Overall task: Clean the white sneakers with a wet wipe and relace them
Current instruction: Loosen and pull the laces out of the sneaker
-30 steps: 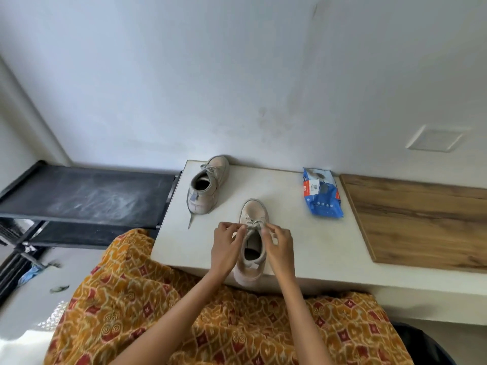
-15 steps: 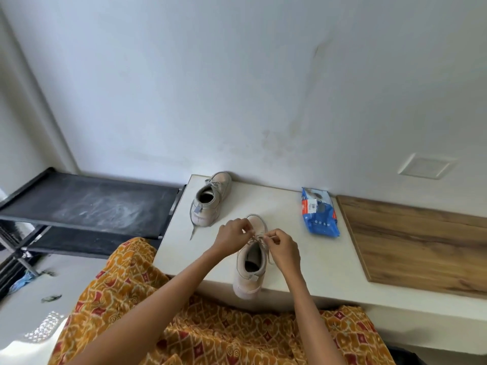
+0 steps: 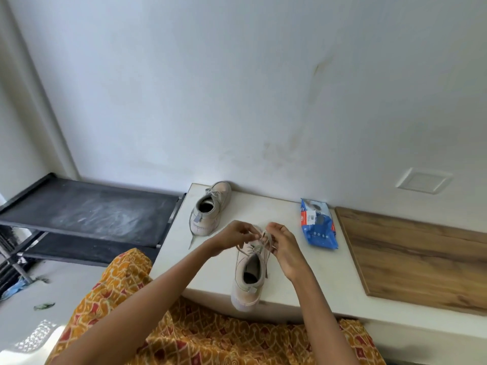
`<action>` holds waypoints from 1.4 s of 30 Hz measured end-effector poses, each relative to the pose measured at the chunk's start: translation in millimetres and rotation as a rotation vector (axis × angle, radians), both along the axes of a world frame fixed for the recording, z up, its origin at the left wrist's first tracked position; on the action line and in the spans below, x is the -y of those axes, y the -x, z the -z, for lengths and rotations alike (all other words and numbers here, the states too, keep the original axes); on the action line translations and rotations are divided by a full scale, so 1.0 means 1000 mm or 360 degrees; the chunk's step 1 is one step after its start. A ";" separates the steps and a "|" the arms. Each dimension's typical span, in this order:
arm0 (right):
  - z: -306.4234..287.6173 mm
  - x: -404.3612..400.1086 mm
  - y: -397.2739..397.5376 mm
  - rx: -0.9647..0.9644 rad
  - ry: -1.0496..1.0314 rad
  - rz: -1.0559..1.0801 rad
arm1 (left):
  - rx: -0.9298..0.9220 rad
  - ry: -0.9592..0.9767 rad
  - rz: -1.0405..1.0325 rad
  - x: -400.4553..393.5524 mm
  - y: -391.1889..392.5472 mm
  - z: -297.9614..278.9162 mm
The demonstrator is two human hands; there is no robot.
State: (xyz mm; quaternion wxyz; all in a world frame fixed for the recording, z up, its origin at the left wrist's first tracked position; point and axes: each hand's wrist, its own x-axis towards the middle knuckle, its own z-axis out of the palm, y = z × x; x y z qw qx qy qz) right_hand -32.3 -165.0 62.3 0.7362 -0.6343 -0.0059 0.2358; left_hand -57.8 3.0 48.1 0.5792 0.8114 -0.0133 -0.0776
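I look down at a white slab (image 3: pixel 303 280) set against a pale wall (image 3: pixel 210 88). At its near edge stands the near sneaker (image 3: pixel 249 275), heel overhanging toward me, toe pointing at the wall. My left hand (image 3: pixel 234 237) and right hand (image 3: pixel 283 246) meet over its tongue, each with fingers curled and pinching the laces (image 3: pixel 263 239) between them. Farther back and to the left sits the second sneaker (image 3: pixel 209 209), one lace end trailing toward the slab's left edge. To the right lies a blue wet wipe pack (image 3: pixel 319 226), just beside a wooden board (image 3: pixel 421 259). At far left stands a dusty black rack (image 3: pixel 87 209). Orange patterned cloth (image 3: pixel 210 338) covers my lap, nearest of all.
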 end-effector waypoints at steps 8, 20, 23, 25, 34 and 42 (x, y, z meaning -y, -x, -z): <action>0.003 -0.001 -0.006 -0.0015 0.0008 0.0021 | -0.0040 0.0074 0.0049 0.010 -0.004 0.002; 0.026 0.015 0.004 0.0300 0.0723 -0.0145 | -0.0371 0.0702 -0.0439 0.003 0.008 0.009; 0.031 0.022 0.008 0.0375 0.0921 -0.0068 | -0.0334 0.0918 -0.0497 0.006 0.011 -0.005; 0.024 0.023 0.009 0.0419 0.0953 -0.0062 | -0.0254 0.0965 -0.0454 0.008 0.012 -0.018; -0.018 0.001 0.003 0.0339 0.0581 0.0044 | -0.0047 -0.0115 -0.0068 0.015 0.009 -0.027; -0.009 0.015 0.012 -0.0103 -0.0100 -0.0033 | -0.0509 0.0746 -0.0343 0.009 0.016 -0.006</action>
